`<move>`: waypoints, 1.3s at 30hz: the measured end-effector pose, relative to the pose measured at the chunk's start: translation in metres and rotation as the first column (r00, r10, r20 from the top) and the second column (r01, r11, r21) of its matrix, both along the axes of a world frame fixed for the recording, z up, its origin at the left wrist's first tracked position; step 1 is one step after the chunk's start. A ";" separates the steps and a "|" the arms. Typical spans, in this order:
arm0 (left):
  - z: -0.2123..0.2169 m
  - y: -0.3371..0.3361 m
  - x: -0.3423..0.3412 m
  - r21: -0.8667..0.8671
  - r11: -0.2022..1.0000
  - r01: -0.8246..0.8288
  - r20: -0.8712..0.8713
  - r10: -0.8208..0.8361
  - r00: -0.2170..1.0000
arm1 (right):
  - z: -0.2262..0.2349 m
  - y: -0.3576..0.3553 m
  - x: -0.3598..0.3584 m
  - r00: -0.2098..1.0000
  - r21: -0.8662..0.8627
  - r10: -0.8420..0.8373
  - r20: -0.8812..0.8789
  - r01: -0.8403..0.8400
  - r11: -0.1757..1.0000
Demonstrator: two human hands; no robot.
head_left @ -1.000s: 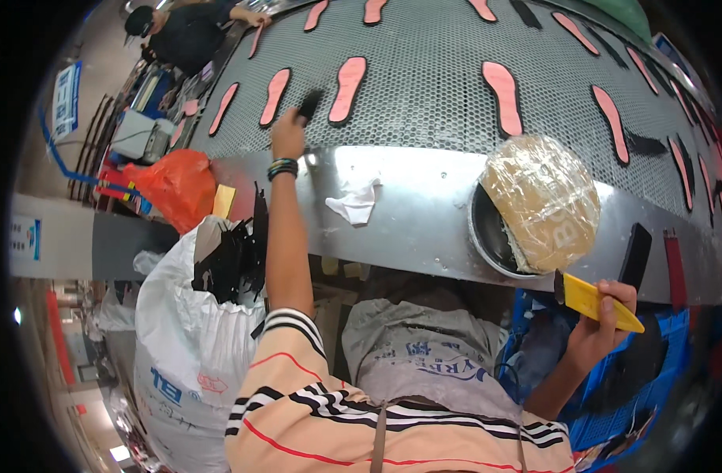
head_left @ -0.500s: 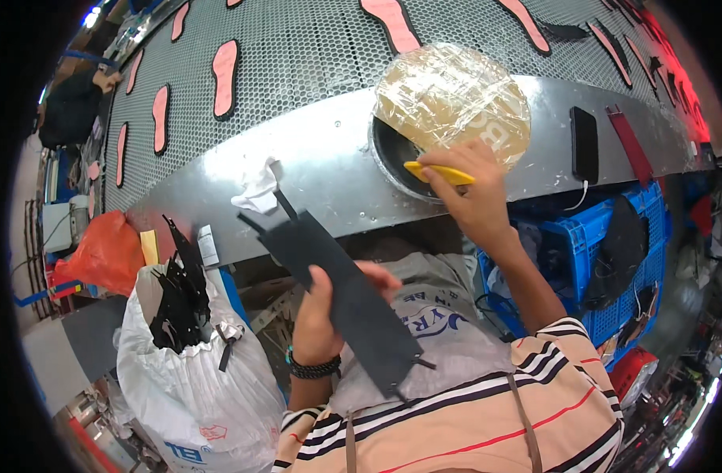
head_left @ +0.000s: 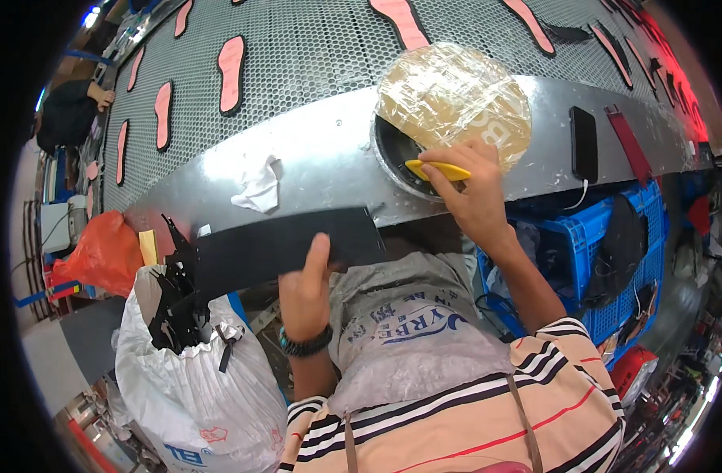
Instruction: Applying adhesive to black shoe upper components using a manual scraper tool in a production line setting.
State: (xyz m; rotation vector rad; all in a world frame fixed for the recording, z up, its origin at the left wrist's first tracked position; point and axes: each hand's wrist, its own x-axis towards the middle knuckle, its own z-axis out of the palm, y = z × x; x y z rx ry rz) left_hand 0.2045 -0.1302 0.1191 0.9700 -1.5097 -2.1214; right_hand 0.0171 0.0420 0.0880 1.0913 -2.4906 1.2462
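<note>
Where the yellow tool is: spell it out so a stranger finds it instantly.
Find the smooth metal ledge along the perforated grey surface, then the round bowl on it, partly covered by a plastic-wrapped brown disc. Over the bowl's uncovered dark part, the right hand grips the slim yellow tool. Its bright yellow sets it apart from the brown disc and dark bowl.

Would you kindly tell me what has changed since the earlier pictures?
The left hand has come back from the mesh belt and holds a black sheet, since turned from a steep slant to nearly crosswise. The right hand has brought the yellow scraper leftward to the bowl. The white cloth stayed put.
</note>
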 end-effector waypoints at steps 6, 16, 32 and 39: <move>-0.031 0.000 -0.036 0.053 0.998 0.045 -0.066 -0.041 0.997 | 0.001 -0.002 -0.002 0.993 -0.110 -0.036 0.112 0.049 0.993; -0.037 0.006 -0.053 0.093 0.989 0.113 0.003 -0.113 0.994 | 0.014 -0.023 0.007 0.966 -0.339 0.054 0.252 0.036 0.940; -0.037 0.015 -0.052 0.074 0.997 0.007 -0.049 -0.003 0.999 | 0.029 0.007 0.026 0.963 -0.198 0.249 0.099 -0.226 0.954; -0.032 0.021 -0.049 0.037 0.998 -0.040 -0.066 0.042 0.997 | 0.021 -0.015 0.036 0.973 -0.296 0.175 0.153 -0.124 0.947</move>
